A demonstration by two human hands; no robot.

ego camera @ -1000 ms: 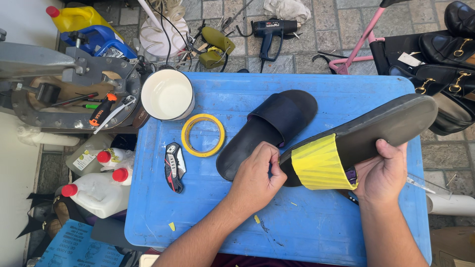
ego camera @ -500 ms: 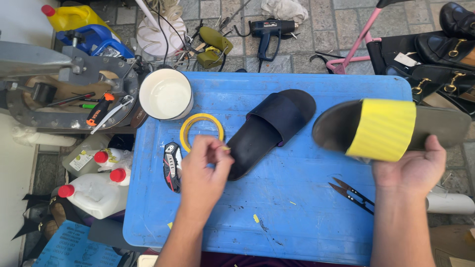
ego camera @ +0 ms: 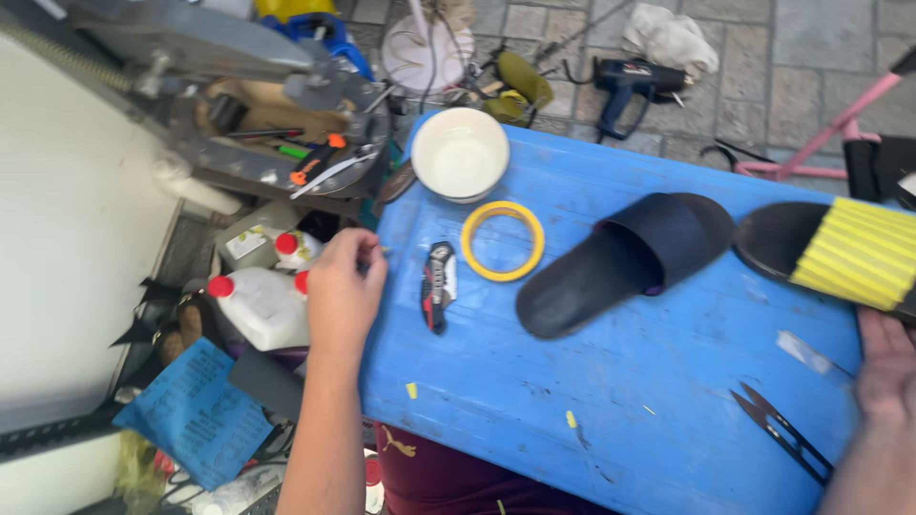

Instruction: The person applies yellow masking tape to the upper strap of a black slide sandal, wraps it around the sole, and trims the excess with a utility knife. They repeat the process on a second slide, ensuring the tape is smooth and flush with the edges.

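My left hand (ego camera: 342, 294) hovers over the left edge of the blue table (ego camera: 649, 381), its fingers curled together with nothing visible in them. The nearest thing to it is a black and red folding knife (ego camera: 439, 284). A yellow tape ring (ego camera: 503, 240) lies just beyond the knife. A black slide sandal (ego camera: 620, 262) rests sole up in the middle. At the right edge my right hand (ego camera: 887, 367) grips a second black sandal (ego camera: 778, 236), whose strap is wrapped in yellow tape (ego camera: 849, 253).
A white bowl (ego camera: 460, 153) stands at the table's far left corner. Black snips (ego camera: 782, 434) lie near the front right. White jugs with red caps (ego camera: 258, 305) and a grey machine (ego camera: 239, 114) are to the left. A heat gun (ego camera: 625, 81) lies on the paving behind.
My left hand has let go of the wrapped sandal and swung left across the table to its edge. My right hand has carried that sandal out to the right. The view has shifted left.
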